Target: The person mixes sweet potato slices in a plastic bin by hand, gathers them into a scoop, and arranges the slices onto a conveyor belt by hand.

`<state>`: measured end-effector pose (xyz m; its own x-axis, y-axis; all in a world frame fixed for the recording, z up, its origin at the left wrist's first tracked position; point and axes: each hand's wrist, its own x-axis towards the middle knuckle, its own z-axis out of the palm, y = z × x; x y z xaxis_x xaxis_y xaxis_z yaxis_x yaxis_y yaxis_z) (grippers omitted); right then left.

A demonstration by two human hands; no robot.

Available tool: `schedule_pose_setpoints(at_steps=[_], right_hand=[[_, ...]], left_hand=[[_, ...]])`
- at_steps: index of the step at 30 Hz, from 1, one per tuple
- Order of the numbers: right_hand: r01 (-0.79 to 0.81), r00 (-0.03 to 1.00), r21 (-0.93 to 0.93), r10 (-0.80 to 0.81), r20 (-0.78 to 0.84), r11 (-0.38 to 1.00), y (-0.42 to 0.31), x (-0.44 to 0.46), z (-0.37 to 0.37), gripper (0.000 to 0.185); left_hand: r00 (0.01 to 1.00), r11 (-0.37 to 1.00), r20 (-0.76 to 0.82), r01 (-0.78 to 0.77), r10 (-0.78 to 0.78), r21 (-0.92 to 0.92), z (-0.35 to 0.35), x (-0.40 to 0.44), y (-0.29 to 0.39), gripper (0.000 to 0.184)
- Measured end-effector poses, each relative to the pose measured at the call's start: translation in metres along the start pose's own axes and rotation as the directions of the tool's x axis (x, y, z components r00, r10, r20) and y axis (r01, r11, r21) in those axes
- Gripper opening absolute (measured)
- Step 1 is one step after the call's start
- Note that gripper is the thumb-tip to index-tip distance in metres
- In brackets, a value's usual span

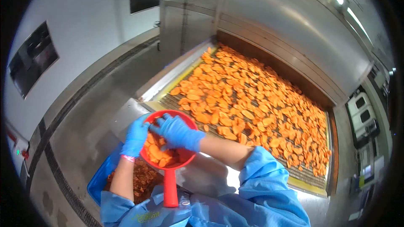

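Note:
A red plastic scoop (171,185) with a round bowl and a straight handle is in front of my body, its handle pointing toward me. Thin orange slices (156,153) lie in its bowl. My left hand (136,133), in a blue glove, grips the left rim of the bowl. From the right, my right hand (179,132), also gloved in blue, reaches over the bowl among the slices. Its fingers are curled inward near the left rim, and whatever they hold is hidden beneath the hand.
A wide mesh conveyor (171,101) carrying many orange slices (248,113) slopes away under a steel housing (286,29). At lower left, a blue crate (101,172) holds darker reddish-brown pieces (145,178). A floor drain (63,180) runs along the left.

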<state>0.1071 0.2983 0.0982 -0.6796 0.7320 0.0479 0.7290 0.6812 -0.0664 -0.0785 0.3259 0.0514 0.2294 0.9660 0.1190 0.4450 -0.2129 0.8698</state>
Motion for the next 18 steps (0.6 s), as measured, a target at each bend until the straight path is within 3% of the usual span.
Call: schedule_pose_setpoints(at_steps=[1, 2, 4, 6, 8, 11, 13, 16, 18], right_hand=[[-0.015, 1.000, 0.042, 0.014, 0.017, 0.999, -0.010, -0.002, 0.010, 0.088], [-0.022, 0.999, 0.089, 0.019, 0.029, 0.996, -0.019, -0.002, 0.019, 0.092], [-0.062, 0.995, 0.207, 0.044, 0.092, 0.976, -0.021, 0.000, 0.025, 0.074], [-0.034, 0.996, 0.322, 0.006, 0.088, 0.946, -0.022, 0.000, 0.035, 0.062], [-0.069, 0.990, 0.304, 0.027, 0.140, 0.950, -0.031, -0.006, 0.033, 0.049], [-0.089, 0.993, 0.267, 0.064, 0.101, 0.960, -0.033, -0.010, 0.044, 0.045], [-0.011, 1.000, 0.322, 0.015, -0.009, 0.947, -0.031, -0.006, 0.047, 0.043], [-0.157, 0.981, 0.422, 0.090, 0.174, 0.893, -0.025, -0.010, 0.029, 0.033], [-0.186, 0.982, 0.485, 0.141, 0.129, 0.855, -0.026, -0.015, 0.006, 0.030]], left_hand=[[0.994, 0.989, -0.008, 0.112, -0.113, -0.097, 0.000, -0.005, 0.008, 0.034], [0.993, 0.994, -0.042, 0.106, -0.107, -0.021, 0.001, -0.007, 0.007, 0.035], [1.000, 0.999, -0.008, 0.027, -0.027, -0.023, 0.000, -0.009, 0.002, 0.035], [0.998, 0.987, -0.047, -0.039, 0.047, 0.154, -0.002, -0.011, 0.000, 0.034], [0.998, 0.978, -0.057, -0.018, 0.031, 0.206, -0.004, -0.015, 0.009, 0.035], [0.999, 0.980, -0.044, 0.011, -0.003, 0.198, -0.003, -0.013, 0.010, 0.035], [0.999, 0.988, 0.028, 0.041, -0.046, 0.150, -0.005, -0.012, 0.013, 0.034], [0.999, 0.988, -0.007, -0.034, 0.035, 0.154, -0.005, -0.010, 0.005, 0.034], [0.998, 0.986, -0.020, -0.050, 0.054, 0.162, -0.005, -0.010, 0.007, 0.034]])
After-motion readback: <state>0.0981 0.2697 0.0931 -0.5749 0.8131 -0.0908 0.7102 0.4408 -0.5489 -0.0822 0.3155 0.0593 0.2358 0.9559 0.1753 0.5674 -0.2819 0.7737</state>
